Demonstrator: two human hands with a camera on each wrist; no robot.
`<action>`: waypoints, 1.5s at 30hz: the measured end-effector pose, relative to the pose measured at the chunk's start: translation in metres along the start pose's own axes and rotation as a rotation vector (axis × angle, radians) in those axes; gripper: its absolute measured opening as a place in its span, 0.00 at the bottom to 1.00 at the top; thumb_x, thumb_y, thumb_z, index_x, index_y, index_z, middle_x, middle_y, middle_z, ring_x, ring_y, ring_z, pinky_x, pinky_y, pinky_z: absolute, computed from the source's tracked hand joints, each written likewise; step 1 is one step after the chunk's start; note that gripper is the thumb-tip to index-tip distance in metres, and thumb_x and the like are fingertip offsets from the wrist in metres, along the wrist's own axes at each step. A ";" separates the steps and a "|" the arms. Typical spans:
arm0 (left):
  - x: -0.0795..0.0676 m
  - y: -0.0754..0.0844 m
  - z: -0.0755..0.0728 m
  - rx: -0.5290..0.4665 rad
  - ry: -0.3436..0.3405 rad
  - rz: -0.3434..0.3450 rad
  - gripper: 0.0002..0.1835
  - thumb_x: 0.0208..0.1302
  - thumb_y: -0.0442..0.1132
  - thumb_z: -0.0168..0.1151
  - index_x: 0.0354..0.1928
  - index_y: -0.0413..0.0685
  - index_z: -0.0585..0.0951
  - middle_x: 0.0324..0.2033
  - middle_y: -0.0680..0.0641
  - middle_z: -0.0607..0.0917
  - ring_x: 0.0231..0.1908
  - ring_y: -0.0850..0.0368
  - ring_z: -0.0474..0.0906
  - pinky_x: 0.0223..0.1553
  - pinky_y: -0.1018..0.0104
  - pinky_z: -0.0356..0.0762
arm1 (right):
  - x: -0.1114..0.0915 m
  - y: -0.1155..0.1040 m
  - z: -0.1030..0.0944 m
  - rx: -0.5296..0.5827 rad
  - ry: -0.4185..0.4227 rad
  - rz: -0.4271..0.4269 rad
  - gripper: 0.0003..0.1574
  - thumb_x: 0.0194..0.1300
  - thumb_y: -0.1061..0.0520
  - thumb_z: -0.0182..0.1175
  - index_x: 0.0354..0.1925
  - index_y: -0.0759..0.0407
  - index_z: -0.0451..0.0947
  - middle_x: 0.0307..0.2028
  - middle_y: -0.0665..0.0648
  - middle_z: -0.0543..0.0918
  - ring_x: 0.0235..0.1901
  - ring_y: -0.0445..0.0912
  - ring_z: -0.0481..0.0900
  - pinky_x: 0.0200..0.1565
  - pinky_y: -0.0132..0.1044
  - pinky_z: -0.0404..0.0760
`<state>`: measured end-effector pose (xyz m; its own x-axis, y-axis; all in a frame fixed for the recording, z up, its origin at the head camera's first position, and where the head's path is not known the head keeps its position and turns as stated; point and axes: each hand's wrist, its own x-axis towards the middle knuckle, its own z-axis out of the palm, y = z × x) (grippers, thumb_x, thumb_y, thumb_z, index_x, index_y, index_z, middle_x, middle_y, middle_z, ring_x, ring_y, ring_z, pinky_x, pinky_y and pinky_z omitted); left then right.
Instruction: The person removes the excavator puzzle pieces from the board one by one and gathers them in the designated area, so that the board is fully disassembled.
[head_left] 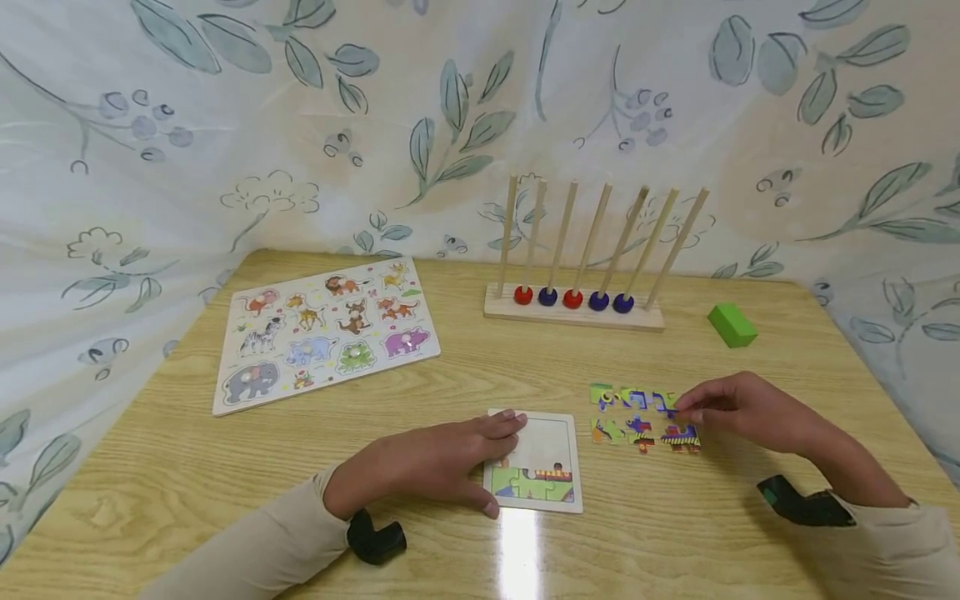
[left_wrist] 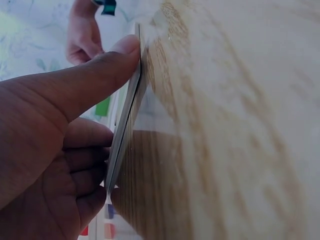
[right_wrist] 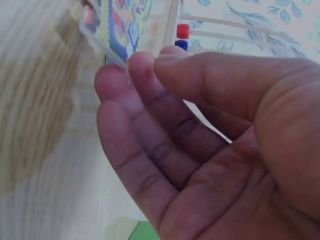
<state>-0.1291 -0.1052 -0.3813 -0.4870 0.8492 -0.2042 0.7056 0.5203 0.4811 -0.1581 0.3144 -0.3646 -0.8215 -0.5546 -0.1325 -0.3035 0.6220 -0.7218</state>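
Note:
My left hand (head_left: 442, 458) rests at the left side of a small square puzzle board (head_left: 549, 442), its fingers over the board and its thumb at the lower left corner. In the left wrist view the thumb (left_wrist: 117, 57) touches the board's edge (left_wrist: 125, 120). Joined green pieces (head_left: 531, 485) with part of a train picture fill the board's lower part. My right hand (head_left: 738, 408) reaches over loose jigsaw pieces (head_left: 637, 427), its fingertips right at the upper right one. In the right wrist view the fingers (right_wrist: 115, 82) overlap a striped piece's corner (right_wrist: 107, 37), loosely bent.
An animal peg puzzle (head_left: 322, 333) lies at the back left. Behind the jigsaw pieces stands a wooden rack (head_left: 573, 312) with tall rods and red and blue beads. A green block (head_left: 732, 325) sits at the back right. A patterned cloth (head_left: 375, 125) hangs behind the table.

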 end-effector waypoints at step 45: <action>-0.002 0.000 -0.005 0.047 0.015 -0.090 0.49 0.59 0.59 0.66 0.75 0.43 0.56 0.76 0.51 0.46 0.74 0.56 0.39 0.71 0.57 0.44 | 0.060 -0.093 0.089 0.171 -0.162 -0.173 0.11 0.70 0.63 0.57 0.46 0.59 0.85 0.43 0.49 0.86 0.40 0.42 0.81 0.41 0.34 0.80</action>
<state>-0.1307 -0.1077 -0.3771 -0.5571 0.7974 -0.2318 0.6816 0.5985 0.4209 -0.1367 0.1742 -0.3658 -0.6728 -0.7339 -0.0937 -0.3359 0.4159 -0.8451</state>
